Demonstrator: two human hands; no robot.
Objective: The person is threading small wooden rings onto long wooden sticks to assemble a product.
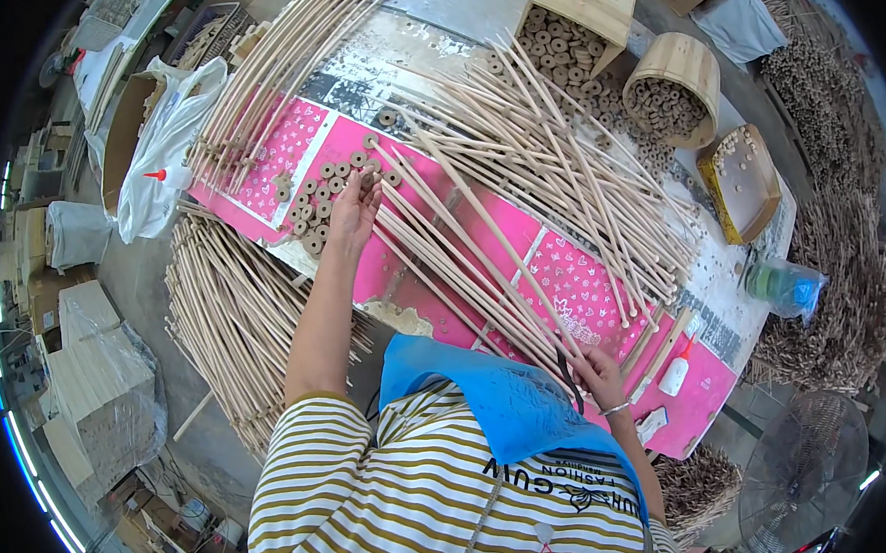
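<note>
My left hand [355, 213] is closed in a pinch on a small wooden ring [367, 177], just above a group of flat brown wooden rings [308, 212] lying on the pink sheet. On the right, the fingers of my right hand [598, 379] close round the near end of a long thin wooden stick [485, 219]. That stick slants away to the far left, over a row of loose sticks [432, 260]. A dark strap-like strip [568, 375] hangs beside my right fingers.
Across the table lies a large stick pile [567, 160]. Behind it, a tipped wooden box [589, 8] and a wooden bucket [688, 78] hold small rings. A glue bottle [676, 372] lies right of my right hand; another glue bottle [172, 176] is at left. More sticks [230, 318] are stacked below the left edge.
</note>
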